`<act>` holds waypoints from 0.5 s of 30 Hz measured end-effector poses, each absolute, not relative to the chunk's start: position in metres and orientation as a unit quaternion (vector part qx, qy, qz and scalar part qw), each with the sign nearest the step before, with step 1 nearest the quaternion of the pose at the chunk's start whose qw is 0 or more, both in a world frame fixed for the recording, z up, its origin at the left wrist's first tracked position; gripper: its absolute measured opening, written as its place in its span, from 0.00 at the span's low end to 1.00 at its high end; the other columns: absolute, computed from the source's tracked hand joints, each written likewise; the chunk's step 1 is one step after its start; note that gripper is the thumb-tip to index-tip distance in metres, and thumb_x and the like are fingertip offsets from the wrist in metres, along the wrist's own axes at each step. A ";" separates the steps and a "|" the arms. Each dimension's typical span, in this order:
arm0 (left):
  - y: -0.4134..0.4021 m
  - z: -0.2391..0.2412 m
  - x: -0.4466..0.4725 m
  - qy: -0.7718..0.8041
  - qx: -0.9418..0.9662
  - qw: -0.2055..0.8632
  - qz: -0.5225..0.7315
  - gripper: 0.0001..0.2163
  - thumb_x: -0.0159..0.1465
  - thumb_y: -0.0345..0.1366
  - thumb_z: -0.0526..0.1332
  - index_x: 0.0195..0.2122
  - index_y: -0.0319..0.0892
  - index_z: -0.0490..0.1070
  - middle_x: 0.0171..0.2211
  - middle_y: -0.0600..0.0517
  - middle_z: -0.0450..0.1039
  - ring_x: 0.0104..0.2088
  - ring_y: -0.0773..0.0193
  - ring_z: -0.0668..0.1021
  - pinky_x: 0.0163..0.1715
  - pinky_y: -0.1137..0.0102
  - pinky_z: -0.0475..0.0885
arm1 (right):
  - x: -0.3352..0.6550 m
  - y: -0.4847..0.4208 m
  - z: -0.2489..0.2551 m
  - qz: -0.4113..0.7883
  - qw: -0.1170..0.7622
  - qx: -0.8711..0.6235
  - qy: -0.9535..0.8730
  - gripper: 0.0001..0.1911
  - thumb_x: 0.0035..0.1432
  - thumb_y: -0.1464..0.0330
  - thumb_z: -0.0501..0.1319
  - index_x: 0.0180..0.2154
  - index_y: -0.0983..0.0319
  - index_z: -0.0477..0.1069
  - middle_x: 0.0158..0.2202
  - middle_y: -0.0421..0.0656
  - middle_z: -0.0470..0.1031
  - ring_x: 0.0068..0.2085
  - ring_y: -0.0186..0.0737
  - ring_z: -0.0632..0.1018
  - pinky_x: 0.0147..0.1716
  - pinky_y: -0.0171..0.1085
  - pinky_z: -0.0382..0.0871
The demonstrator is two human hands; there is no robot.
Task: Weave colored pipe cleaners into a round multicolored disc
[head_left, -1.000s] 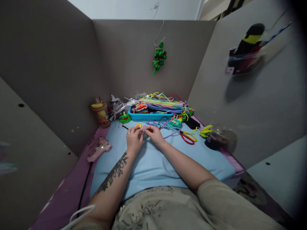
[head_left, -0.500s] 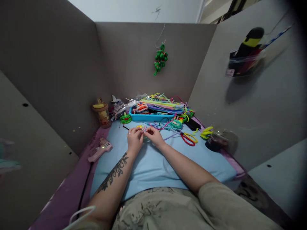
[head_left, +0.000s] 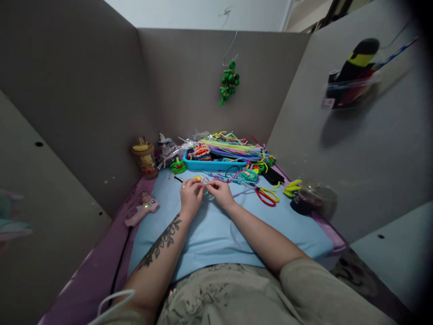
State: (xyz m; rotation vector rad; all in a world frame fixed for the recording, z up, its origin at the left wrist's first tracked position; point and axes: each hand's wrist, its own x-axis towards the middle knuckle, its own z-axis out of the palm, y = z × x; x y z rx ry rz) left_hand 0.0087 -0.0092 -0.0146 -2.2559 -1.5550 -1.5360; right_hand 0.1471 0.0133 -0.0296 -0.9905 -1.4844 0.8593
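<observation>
My left hand [head_left: 190, 197] and my right hand [head_left: 221, 193] meet over the light blue mat [head_left: 216, 230], fingertips pinched together on a small pipe-cleaner piece [head_left: 203, 181] with yellow, pink and lilac strands. Both hands are closed in a pinch. The piece is mostly hidden by my fingers. Just beyond them lie loose pipe cleaners and a teal woven shape [head_left: 248, 175]. A blue tray [head_left: 213, 165] heaped with coloured pipe cleaners stands further back.
A pink glue gun [head_left: 142, 211] with a black cord lies at the left. Red and yellow loops [head_left: 267, 195], a yellow piece [head_left: 291, 187] and a clear-lidded dark container [head_left: 313, 198] sit at the right. A jar [head_left: 145, 159] stands back left. Grey panels enclose the desk; a green figure [head_left: 229, 82] hangs there.
My hands have stayed together on the small piece, fingers shifting slightly. The view has drifted a little to the left.
</observation>
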 end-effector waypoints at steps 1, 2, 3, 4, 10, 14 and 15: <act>-0.009 -0.015 0.009 -0.494 -0.719 -0.001 -0.489 0.06 0.59 0.36 0.57 0.31 0.44 0.74 0.37 0.48 0.73 0.43 0.57 0.70 0.46 0.59 0.62 | 0.147 0.013 -0.029 0.359 0.545 -0.416 -0.633 0.13 0.48 0.60 0.59 0.29 0.63 0.73 0.23 0.40 0.71 0.26 0.34 0.69 0.26 0.34 0.64; -0.009 -0.015 0.009 -0.493 -0.720 -0.002 -0.489 0.06 0.59 0.36 0.57 0.31 0.44 0.74 0.37 0.48 0.73 0.43 0.57 0.70 0.46 0.59 0.62 | 0.148 0.013 -0.029 0.352 0.542 -0.416 -0.640 0.12 0.49 0.60 0.59 0.29 0.63 0.73 0.23 0.40 0.71 0.26 0.34 0.69 0.27 0.34 0.64; -0.008 -0.016 0.008 -0.491 -0.721 -0.002 -0.489 0.06 0.59 0.36 0.57 0.31 0.44 0.74 0.37 0.48 0.73 0.43 0.57 0.70 0.46 0.59 0.62 | 0.149 0.013 -0.028 0.342 0.539 -0.416 -0.648 0.12 0.49 0.61 0.58 0.29 0.63 0.73 0.23 0.40 0.71 0.26 0.34 0.69 0.27 0.34 0.63; -0.007 -0.016 0.008 -0.489 -0.722 -0.003 -0.490 0.06 0.59 0.36 0.57 0.31 0.44 0.74 0.38 0.48 0.73 0.43 0.58 0.70 0.46 0.59 0.62 | 0.149 0.013 -0.028 0.331 0.537 -0.416 -0.655 0.12 0.49 0.61 0.58 0.29 0.63 0.73 0.23 0.40 0.70 0.27 0.34 0.69 0.27 0.33 0.63; -0.005 -0.017 0.007 -0.470 -0.731 -0.010 -0.495 0.07 0.60 0.36 0.56 0.34 0.45 0.74 0.39 0.49 0.73 0.43 0.59 0.71 0.47 0.60 0.62 | 0.153 0.014 -0.026 0.316 0.516 -0.410 -0.682 0.10 0.51 0.63 0.57 0.29 0.62 0.72 0.23 0.39 0.69 0.27 0.34 0.68 0.27 0.33 0.62; -0.007 -0.016 0.007 -0.473 -0.739 -0.009 -0.479 0.07 0.60 0.35 0.56 0.35 0.45 0.73 0.39 0.49 0.73 0.44 0.58 0.70 0.47 0.59 0.62 | 0.154 0.016 -0.026 0.323 0.521 -0.406 -0.677 0.09 0.51 0.63 0.57 0.30 0.62 0.71 0.24 0.39 0.69 0.28 0.34 0.69 0.28 0.33 0.63; -0.007 -0.016 0.008 -0.476 -0.740 -0.008 -0.475 0.07 0.59 0.35 0.56 0.35 0.45 0.73 0.39 0.48 0.73 0.44 0.58 0.70 0.48 0.59 0.61 | 0.154 0.016 -0.027 0.323 0.524 -0.404 -0.676 0.09 0.51 0.64 0.57 0.30 0.62 0.71 0.24 0.39 0.69 0.28 0.34 0.69 0.28 0.33 0.63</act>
